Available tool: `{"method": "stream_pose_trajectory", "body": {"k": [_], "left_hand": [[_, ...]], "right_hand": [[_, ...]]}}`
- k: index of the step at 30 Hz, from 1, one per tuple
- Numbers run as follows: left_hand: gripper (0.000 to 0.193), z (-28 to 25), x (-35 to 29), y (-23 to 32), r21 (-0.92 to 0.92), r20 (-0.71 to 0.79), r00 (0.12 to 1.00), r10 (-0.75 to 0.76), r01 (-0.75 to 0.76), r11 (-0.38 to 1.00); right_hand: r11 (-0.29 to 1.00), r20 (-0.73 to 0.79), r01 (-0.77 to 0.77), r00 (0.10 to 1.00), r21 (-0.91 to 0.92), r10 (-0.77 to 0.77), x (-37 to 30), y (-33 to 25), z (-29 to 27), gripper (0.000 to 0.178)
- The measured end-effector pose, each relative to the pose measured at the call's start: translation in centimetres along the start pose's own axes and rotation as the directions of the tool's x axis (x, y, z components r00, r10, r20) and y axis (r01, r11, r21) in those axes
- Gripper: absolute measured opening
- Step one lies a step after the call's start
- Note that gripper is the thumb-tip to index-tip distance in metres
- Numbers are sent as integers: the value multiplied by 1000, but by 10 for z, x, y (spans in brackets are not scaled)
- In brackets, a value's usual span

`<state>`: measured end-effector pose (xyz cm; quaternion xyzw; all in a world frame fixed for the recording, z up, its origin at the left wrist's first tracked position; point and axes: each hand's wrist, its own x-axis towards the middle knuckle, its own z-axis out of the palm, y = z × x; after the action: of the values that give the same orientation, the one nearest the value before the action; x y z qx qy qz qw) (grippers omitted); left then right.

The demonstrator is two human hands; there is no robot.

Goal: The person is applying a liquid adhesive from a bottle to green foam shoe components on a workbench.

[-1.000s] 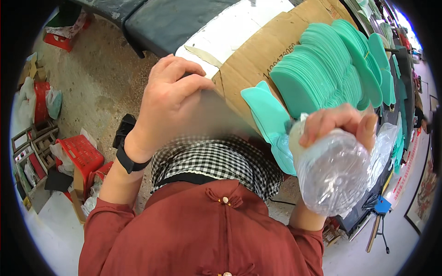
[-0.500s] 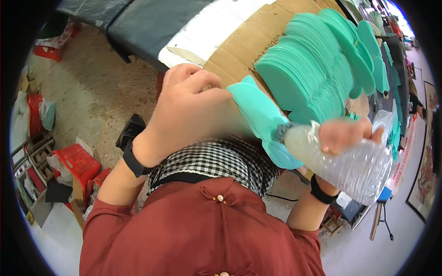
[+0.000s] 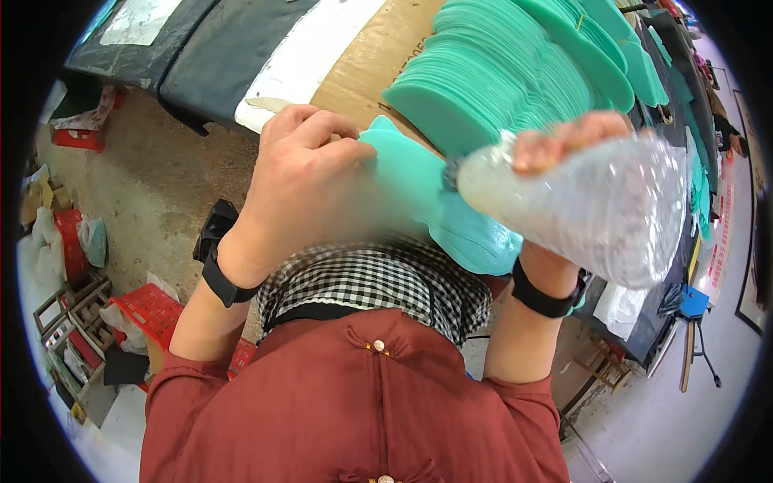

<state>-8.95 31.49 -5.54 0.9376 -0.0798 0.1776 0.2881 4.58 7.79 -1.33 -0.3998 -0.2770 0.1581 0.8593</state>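
My left hand [image 3: 302, 173] is closed on the far left end of a thin green insole-shaped piece [image 3: 475, 237], its fingertips bent over the edge. My right hand [image 3: 568, 143] grips a clear ribbed plastic bottle [image 3: 600, 209] from above. The bottle lies nearly on its side, with its narrow dark tip [image 3: 451, 173] pointing left at the middle of the piece. Motion blur hides whether that tip touches. A wet-looking shine covers the near right part of the piece. Just beyond stands a long row of stacked green pieces [image 3: 491, 72].
Brown cardboard [image 3: 366, 60] and a white sheet [image 3: 302, 52] cover part of the dark table [image 3: 225, 64]. More green pieces [image 3: 640, 68] lie at the far right. Red baskets [image 3: 153, 310] stand on the floor to the left, and a blue-topped stand [image 3: 694, 302] is at the right.
The bottle's tip has shifted away from me along the green piece, and its base has risen so that it lies flatter. My left hand keeps its hold. The whole view has shifted slightly.
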Motion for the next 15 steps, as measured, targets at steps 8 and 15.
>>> {"method": "stream_pose_trajectory", "body": {"k": [8, 15], "left_hand": [[17, -11, -18, -8, 58, -151, 978, -147, 157, 986], [21, -22, -26, -12, 32, -241, 951, -192, 206, 978]], "right_hand": [[983, -121, 11, 992, -181, -33, 33, 75, 28, 48], [274, 396, 573, 771, -772, -499, 44, 105, 25, 45]]}}
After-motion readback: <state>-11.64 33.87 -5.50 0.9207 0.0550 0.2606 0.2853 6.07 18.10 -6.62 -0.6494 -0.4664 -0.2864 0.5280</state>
